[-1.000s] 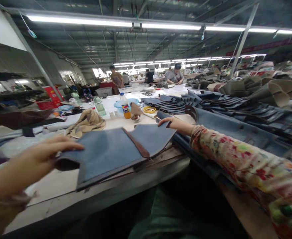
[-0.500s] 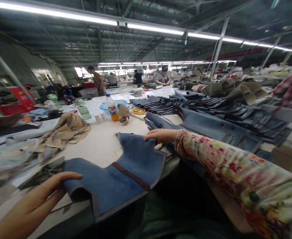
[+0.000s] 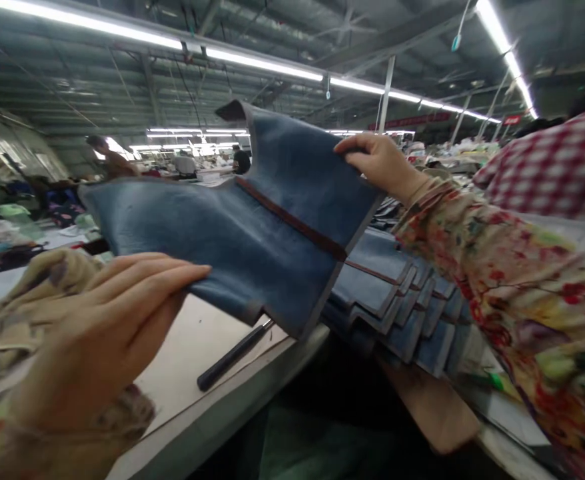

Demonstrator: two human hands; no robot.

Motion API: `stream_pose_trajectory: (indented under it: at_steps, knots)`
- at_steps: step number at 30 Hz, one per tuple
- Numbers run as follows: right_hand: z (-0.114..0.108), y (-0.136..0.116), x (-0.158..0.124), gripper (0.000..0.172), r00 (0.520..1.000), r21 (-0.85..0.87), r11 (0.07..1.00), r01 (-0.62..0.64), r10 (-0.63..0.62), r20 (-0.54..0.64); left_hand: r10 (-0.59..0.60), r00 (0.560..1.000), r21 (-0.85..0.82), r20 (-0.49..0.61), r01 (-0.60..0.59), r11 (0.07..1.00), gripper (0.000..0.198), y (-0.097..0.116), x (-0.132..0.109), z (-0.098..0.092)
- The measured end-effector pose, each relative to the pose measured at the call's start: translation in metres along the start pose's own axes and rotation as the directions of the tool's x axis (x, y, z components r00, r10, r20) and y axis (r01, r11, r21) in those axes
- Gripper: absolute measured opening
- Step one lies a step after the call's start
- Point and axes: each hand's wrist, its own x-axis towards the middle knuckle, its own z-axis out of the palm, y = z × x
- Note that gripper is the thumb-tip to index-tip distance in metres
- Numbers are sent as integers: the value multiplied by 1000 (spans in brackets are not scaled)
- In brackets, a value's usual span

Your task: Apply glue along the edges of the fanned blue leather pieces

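Note:
A blue panel with grey-bound edges and a brown strip across it is held up above the table, tilted toward me. My right hand pinches its upper right edge between thumb and fingers. At the lower left edge, my left hand is closed on the panel, fingers straight and pressed together; its thumb is hidden. Below the panel lies a tool with a dark handle and a metal shank, its tip hidden. To the right, similar blue panels lie overlapping in a stack.
A crumpled tan cloth lies on the left of the white table. A brown board-like piece juts out under the stack. A person in a red checked shirt is close on the right; others are farther back.
Both hands have raised the blue panel from the tabletop. The view has turned right, bringing the stack and the dark-handled tool into sight. My left hand has shifted along the panel's edge.

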Motion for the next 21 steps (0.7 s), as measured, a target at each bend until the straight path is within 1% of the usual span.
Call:
stream_pose_trajectory:
  at_steps: [2, 3, 5, 7, 8, 10, 12, 13, 15, 21]
  knots:
    - [-21, 21, -5, 28, 996, -73, 997, -20, 13, -88, 174, 984, 21, -25, -173, 985, 31, 13, 28, 26]
    - [-27, 34, -9, 28, 991, -99, 994, -36, 23, -131, 223, 974, 17, -37, -222, 975, 29, 17, 39, 40]
    - [-30, 64, -22, 29, 984, -122, 989, -81, 60, -166, 233, 971, -33, -47, -235, 972, 24, 19, 54, 68]
    - [-21, 98, -40, 30, 982, -126, 979, -161, 146, -118, 207, 978, -106, -19, -208, 972, 22, 18, 59, 99]
    - [-13, 115, -52, 31, 976, -138, 967, -215, 206, -76, 194, 981, -144, 16, -190, 971, 22, 17, 58, 115]
    - [6, 144, -74, 34, 939, -183, 926, -331, 342, 32, 180, 978, -211, 101, -156, 965, 23, 13, 53, 145]
    - [24, 164, -93, 34, 914, -201, 907, -370, 394, 94, 172, 969, -252, 177, -125, 960, 24, 9, 46, 169]
    - [30, 171, -100, 34, 906, -206, 902, -379, 407, 114, 168, 965, -265, 201, -111, 958, 25, 7, 43, 177]
    - [38, 181, -107, 34, 897, -212, 897, -388, 420, 138, 157, 962, -278, 223, -92, 956, 25, 6, 39, 187]
    - [38, 206, -120, 38, 867, -260, 880, -397, 452, 209, 168, 958, -283, 234, -98, 954, 24, 9, 38, 196]
